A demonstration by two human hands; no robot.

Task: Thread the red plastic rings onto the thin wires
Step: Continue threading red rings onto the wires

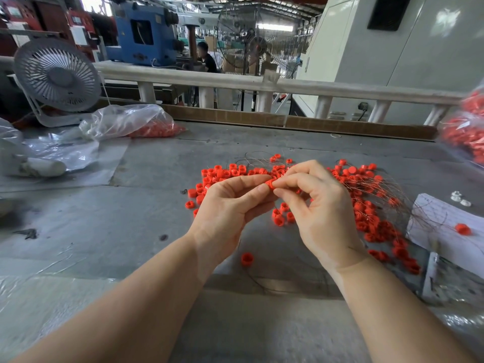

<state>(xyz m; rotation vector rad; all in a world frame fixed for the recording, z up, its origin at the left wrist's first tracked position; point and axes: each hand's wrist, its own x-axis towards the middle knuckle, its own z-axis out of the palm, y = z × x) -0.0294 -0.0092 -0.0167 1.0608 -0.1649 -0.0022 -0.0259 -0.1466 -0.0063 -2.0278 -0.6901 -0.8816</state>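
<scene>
Red ring, in hand: one ring (270, 184) pinched between both hands, above the table (146, 231).
Left hand (230, 205): thumb and forefinger grip the ring.
Right hand (319, 203): fingertips curled, pinching the same ring.
Loose rings (366, 205): scattered heap on the table behind the hands.
Thin wires (408, 203): tangled among the heap, right side.
Clear bag (125, 121): far left, lying open, red rings inside.
Second bag (468, 132): right edge, full of red rings, blurred.
Desk fan (56, 74): far left corner.

Two hands (230, 205), two fans (56, 74), three bags (125, 121) of rings, and rings (366, 205) too many to count.
</scene>
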